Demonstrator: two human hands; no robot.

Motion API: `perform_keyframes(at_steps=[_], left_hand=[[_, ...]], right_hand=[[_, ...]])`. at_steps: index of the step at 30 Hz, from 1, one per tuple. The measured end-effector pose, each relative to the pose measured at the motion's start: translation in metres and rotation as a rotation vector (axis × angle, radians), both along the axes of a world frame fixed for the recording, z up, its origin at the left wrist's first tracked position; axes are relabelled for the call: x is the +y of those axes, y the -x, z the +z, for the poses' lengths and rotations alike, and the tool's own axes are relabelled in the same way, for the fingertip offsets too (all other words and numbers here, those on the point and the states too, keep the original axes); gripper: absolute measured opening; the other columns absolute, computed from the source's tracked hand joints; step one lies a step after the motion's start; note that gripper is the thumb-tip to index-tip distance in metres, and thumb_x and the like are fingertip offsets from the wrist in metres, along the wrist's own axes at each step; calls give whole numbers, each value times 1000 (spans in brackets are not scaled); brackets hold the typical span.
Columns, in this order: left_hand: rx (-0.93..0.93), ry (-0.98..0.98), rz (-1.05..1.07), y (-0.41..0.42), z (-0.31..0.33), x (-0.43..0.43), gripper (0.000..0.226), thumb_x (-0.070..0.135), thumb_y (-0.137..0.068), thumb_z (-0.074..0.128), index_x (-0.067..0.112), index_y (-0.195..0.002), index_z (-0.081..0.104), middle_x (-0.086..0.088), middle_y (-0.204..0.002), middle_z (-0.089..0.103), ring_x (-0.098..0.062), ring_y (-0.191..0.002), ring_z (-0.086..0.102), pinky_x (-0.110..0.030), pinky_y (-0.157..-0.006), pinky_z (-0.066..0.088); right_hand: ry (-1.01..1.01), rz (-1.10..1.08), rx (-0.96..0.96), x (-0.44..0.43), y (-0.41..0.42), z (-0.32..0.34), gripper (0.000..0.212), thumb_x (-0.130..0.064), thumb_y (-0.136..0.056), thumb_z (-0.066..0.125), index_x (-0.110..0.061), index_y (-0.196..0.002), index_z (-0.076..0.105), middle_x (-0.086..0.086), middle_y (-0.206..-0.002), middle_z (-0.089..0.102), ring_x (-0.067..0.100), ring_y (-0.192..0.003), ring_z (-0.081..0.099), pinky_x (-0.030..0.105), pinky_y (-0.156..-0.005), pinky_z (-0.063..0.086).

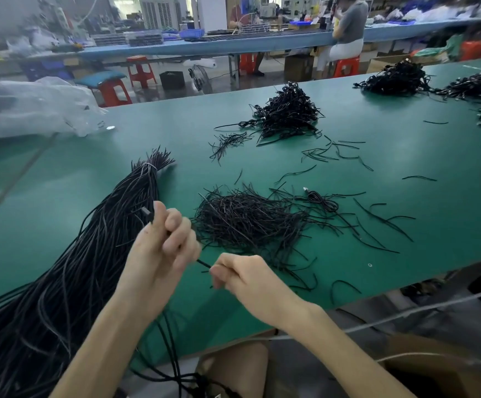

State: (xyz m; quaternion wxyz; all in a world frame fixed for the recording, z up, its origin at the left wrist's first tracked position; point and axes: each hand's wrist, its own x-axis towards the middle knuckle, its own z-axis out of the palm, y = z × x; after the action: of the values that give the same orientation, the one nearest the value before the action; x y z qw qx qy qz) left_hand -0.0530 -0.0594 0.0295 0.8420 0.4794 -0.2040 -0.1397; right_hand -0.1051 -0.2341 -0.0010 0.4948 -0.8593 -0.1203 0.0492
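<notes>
One thin black cable (203,263), lower centre of the frame.
Its plug tip points up-left above the gripping left hand (162,245); a short taut stretch reaches the pinching right hand (242,280).

Green worktable (147,133), red stools (141,70), long blue bench (205,47) behind.

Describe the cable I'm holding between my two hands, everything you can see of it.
The cable is thin and black and looks rubber-coated. The left hand grips it, and what looks like its plug end pokes up past the thumb. A short bare stretch slants down, pulled straight, to the right hand, which pinches it. It is held above the near edge of the green table. Where it runs beyond the hands cannot be told.
</notes>
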Motion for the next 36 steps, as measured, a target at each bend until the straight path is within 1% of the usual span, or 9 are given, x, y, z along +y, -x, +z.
perform_keyframes(at_steps=[5,8,13,17,21,23,27,32,36], left_hand=[[-354,-744,-264,0,3,25,51,62,-99,52,20,-72,61,3,-50,52,-13,-39,39,-21,-43,36],[-491,-1109,-283,1,-10,17,61,77,-91,47,21,-89,70,16,-73,63,-3,-57,54,-26,-61,45],[-327,-693,101,-1,-24,5,48,37,-104,40,19,-146,53,14,-152,51,-2,-145,41,-28,-122,30],[-7,-209,47,3,-9,0,56,47,-105,31,14,-108,76,-8,-113,74,-21,-101,71,-36,-91,57],[-119,-214,174,8,10,6,49,44,-105,36,19,-69,58,1,-64,44,-18,-57,42,-32,-73,43],[-204,-203,100,13,14,11,50,48,-104,40,19,-65,52,3,-58,38,-19,-54,36,-34,-72,46],[-338,-445,-151,29,17,22,55,67,-95,54,25,-61,58,2,-55,40,-16,-50,32,-25,-53,33],[-721,-1628,-188,26,2,16,57,82,-85,38,33,-82,66,15,-78,65,-3,-74,62,-20,-68,44],[-533,-1229,323,15,-19,19,16,25,-102,61,39,-94,63,28,-86,68,6,-90,65,-8,-75,42]], right_hand=[[408,-54,-190,-24,-26,7,49,-56,-98,54,-13,-75,58,1,-74,62,20,-73,55,29,-70,35],[145,-99,-163,-25,-34,11,51,-52,-101,55,-15,-67,58,-2,-61,58,12,-58,50,29,-62,39],[-309,-65,-150,-3,-28,8,48,-49,-104,50,-18,-69,59,5,-62,46,13,-59,38,29,-61,33],[-278,30,-79,8,-18,-3,40,-41,-105,52,-19,-72,59,-3,-71,58,12,-63,47,30,-68,39],[570,-7,-358,5,-23,-2,42,-48,-107,40,-17,-84,57,3,-85,71,24,-80,60,31,-86,38],[565,-36,-430,-3,-28,5,35,-43,-107,43,-18,-83,49,3,-82,67,24,-78,54,28,-80,29],[857,126,-465,-3,-39,11,14,-10,-104,51,-20,-95,46,0,-96,65,24,-91,57,30,-79,27],[842,135,-478,1,-43,22,14,-26,-108,47,-20,-96,52,0,-99,71,25,-96,65,33,-84,39],[463,34,-294,1,-35,33,18,-19,-107,46,-15,-98,61,-5,-85,69,28,-80,62,39,-73,46]])
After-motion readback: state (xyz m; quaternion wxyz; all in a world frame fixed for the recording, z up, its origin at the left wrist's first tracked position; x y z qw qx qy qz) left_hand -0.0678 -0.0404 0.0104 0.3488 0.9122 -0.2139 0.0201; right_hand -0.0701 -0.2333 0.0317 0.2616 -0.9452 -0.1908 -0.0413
